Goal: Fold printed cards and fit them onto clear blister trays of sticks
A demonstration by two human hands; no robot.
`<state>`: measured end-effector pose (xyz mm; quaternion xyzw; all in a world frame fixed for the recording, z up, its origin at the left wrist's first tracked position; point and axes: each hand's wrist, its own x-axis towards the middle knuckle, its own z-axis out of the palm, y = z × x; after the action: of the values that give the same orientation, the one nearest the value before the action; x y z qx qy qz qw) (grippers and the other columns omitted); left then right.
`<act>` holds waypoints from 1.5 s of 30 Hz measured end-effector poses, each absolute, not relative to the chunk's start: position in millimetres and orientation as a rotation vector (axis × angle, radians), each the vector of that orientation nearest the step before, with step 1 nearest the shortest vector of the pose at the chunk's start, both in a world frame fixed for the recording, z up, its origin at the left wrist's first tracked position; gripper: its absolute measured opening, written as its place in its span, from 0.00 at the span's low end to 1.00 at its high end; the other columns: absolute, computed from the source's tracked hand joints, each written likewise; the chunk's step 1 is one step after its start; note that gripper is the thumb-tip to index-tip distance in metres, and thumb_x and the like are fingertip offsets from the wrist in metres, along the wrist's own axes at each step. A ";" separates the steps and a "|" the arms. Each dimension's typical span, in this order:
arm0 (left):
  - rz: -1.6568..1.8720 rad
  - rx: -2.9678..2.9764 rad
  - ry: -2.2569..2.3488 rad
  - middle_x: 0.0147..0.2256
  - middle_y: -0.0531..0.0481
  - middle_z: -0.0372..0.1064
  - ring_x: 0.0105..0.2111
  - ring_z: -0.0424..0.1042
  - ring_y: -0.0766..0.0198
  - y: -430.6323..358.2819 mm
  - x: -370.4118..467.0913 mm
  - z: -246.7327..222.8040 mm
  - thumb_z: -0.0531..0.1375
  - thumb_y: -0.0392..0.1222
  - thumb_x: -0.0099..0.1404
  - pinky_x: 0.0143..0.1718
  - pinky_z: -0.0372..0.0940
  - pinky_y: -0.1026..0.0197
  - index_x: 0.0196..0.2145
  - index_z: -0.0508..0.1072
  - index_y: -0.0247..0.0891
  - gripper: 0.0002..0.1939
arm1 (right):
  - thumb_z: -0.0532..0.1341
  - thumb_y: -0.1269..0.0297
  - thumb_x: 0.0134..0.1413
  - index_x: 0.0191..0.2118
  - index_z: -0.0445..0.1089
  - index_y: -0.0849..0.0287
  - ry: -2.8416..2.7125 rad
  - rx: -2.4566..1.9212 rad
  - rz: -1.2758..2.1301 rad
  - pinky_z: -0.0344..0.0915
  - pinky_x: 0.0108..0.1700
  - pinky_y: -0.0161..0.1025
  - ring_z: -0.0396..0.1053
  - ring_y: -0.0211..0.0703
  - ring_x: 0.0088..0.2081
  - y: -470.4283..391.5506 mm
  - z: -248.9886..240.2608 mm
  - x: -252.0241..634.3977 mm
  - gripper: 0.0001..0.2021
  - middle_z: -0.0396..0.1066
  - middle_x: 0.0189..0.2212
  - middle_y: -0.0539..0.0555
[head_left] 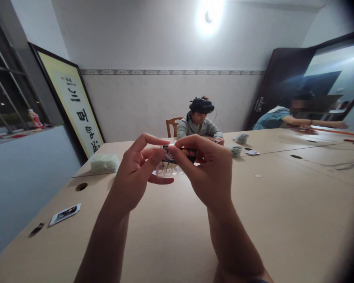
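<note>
A small clear plastic box (168, 169) with hook-like shapes inside is held up above the table, in the middle of the view. Along its upper part lies a dark printed card (181, 155) with orange and white marks. My left hand (140, 167) grips the box from the left, thumb on the front and a finger beneath it. From the right, my right hand (208, 167) pinches the card and the box's top edge between thumb and fingers. Whether the card is inside the box or on it, I cannot tell.
On the pale table (171, 236) stand stacked clear boxes (104, 162) at left, with a printed packet (65, 214) nearer. Card stacks (236, 151) lie right of centre. A person with a headset (202, 105) sits opposite; another person (275, 117) leans in at far right.
</note>
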<state>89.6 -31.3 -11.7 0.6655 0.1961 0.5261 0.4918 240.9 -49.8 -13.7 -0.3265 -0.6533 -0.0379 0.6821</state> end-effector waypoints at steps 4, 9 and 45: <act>1.281 1.617 0.457 0.38 0.48 0.78 0.42 0.80 0.54 -30.9 88.8 -12.3 0.64 0.49 0.68 0.29 0.79 0.60 0.42 0.72 0.43 0.10 | 0.67 0.70 0.55 0.29 0.73 0.57 -1.474 -0.721 -0.068 0.64 0.31 0.35 0.65 0.34 0.25 -49.7 -13.6 241.9 0.06 0.71 0.23 0.45; 1.285 1.598 0.447 0.35 0.49 0.77 0.41 0.79 0.55 -30.1 88.5 -12.4 0.64 0.49 0.68 0.28 0.79 0.61 0.42 0.73 0.42 0.10 | 0.67 0.70 0.56 0.29 0.73 0.57 -1.481 -0.704 -0.064 0.63 0.31 0.35 0.65 0.33 0.25 -49.9 -14.6 242.3 0.05 0.71 0.23 0.45; 1.301 1.595 0.486 0.36 0.50 0.75 0.39 0.79 0.57 -33.3 92.6 -11.2 0.63 0.49 0.69 0.26 0.78 0.62 0.41 0.72 0.43 0.09 | 0.67 0.71 0.55 0.28 0.73 0.59 -1.475 -0.770 -0.149 0.62 0.31 0.34 0.65 0.33 0.25 -51.0 -12.3 238.9 0.06 0.72 0.22 0.45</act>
<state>92.6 -33.3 -11.2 0.6570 0.2002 0.5360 0.4908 238.9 -51.0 -12.3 -0.3416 -0.6547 -0.0661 0.6710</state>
